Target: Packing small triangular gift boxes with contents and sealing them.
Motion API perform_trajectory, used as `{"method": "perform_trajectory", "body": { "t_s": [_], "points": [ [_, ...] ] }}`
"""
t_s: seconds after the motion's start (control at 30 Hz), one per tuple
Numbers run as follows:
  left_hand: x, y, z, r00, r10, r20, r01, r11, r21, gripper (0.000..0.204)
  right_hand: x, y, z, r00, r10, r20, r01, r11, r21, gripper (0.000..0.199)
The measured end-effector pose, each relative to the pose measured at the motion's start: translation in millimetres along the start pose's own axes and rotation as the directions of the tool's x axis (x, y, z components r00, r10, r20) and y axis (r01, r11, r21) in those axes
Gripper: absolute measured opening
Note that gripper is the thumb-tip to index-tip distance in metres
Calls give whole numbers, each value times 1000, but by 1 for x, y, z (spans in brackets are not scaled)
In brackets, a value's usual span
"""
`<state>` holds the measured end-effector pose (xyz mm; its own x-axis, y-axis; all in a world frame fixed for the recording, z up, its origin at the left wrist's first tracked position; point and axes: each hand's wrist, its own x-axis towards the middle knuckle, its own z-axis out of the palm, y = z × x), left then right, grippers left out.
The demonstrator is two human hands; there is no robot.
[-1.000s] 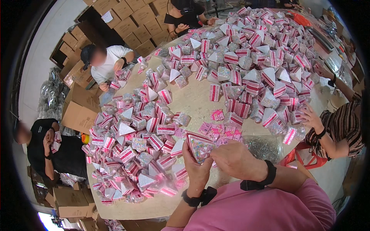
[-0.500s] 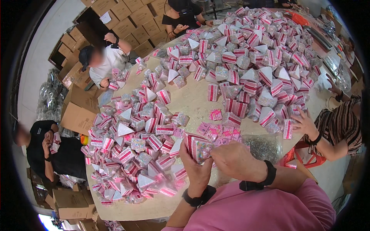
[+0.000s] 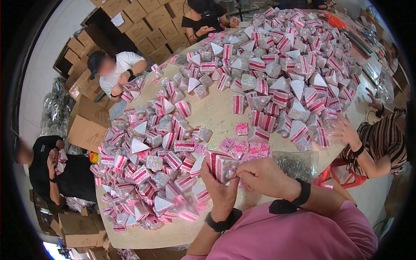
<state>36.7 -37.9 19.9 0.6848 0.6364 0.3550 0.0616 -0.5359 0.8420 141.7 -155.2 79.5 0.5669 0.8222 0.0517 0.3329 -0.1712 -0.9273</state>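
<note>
My left hand (image 3: 220,194) is wrapped round a cake-slice-shaped toy (image 3: 222,164) with pink and dark red layers and a speckled, colourful face, in what looks like clear wrapping. The fingers of my right hand (image 3: 269,177) are pinched together at the slice's right edge; what lies between the fingertips is too small to make out. Just beyond my hands are several pink printed cards (image 3: 242,148). A clear plastic tray (image 3: 318,161) full of small, thin metal pieces lies beside my right hand.
A heap of similar slices (image 3: 147,164) covers the left of the table (image 3: 216,113), and a larger heap (image 3: 286,69) fills the far right. Co-workers sit around, one reaching a hand (image 3: 346,132) to the right heap. Cardboard boxes (image 3: 92,123) stand at left.
My hands stay at the slice, which has turned slightly. The right co-worker's hand has drawn back a little from a slice. The co-worker in white has lowered a raised hand.
</note>
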Motion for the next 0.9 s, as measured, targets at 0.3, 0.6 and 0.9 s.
{"method": "perform_trajectory", "body": {
  "t_s": [0.3,0.6,0.9],
  "points": [
    [4,-3,-3,993,112,-28,-105,976,191,83,-1,4,15,971,-219,-99,175,928,-329,8],
    [5,-8,-15,987,145,74,-162,927,338,86,0,17,32,981,-190,-39,157,896,-415,8],
    [-5,-27,-19,992,104,74,-119,963,243,82,12,30,43,930,314,193,-365,720,590,19]
  ]
}}
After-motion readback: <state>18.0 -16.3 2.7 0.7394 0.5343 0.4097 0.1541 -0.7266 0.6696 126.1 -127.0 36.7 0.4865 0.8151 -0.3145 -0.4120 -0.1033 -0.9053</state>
